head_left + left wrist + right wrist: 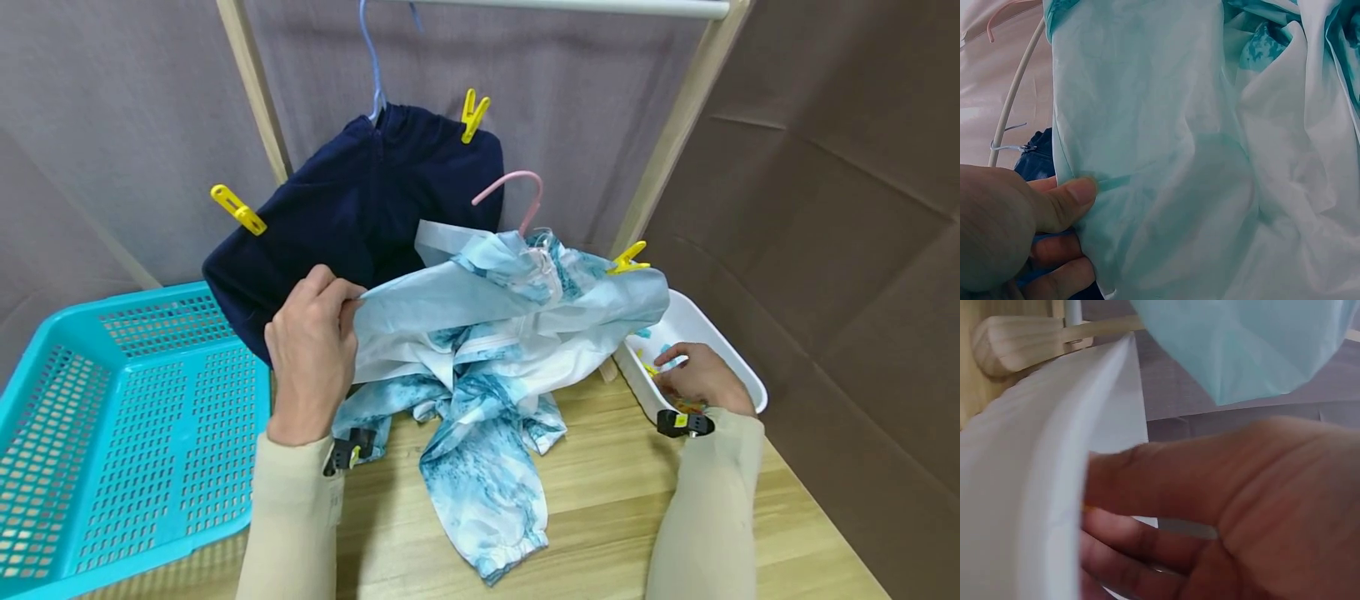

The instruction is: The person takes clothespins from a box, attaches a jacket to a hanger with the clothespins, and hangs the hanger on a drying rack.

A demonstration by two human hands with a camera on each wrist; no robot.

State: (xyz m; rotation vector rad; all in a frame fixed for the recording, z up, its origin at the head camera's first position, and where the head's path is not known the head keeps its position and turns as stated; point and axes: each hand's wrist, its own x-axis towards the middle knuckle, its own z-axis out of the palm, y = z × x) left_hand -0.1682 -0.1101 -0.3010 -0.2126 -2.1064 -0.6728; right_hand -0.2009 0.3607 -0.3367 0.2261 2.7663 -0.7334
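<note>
My left hand (311, 354) pinches the left edge of a pale blue and white patterned jacket (483, 450) between thumb and fingers. In the left wrist view the thumb (1079, 190) presses flat on the thin cloth. A pink hanger (534, 187) sticks up from the jacket's collar, and a yellow clothespin (628, 258) is clipped on its right shoulder. My right hand (705, 379) reaches into a white tray (738, 362) of small clothespins. A speck of yellow (1088, 507) shows at its thumb; the tray wall hides the fingertips, so I cannot tell whether they grip anything.
Behind the jacket, a dark navy garment (330, 208) hangs on a blue hanger (372, 67) with two yellow clothespins (472, 117). A white rail (600, 7) on wooden posts (678, 125) spans overhead. A turquoise basket (150, 450) stands at left on the wooden table (600, 517).
</note>
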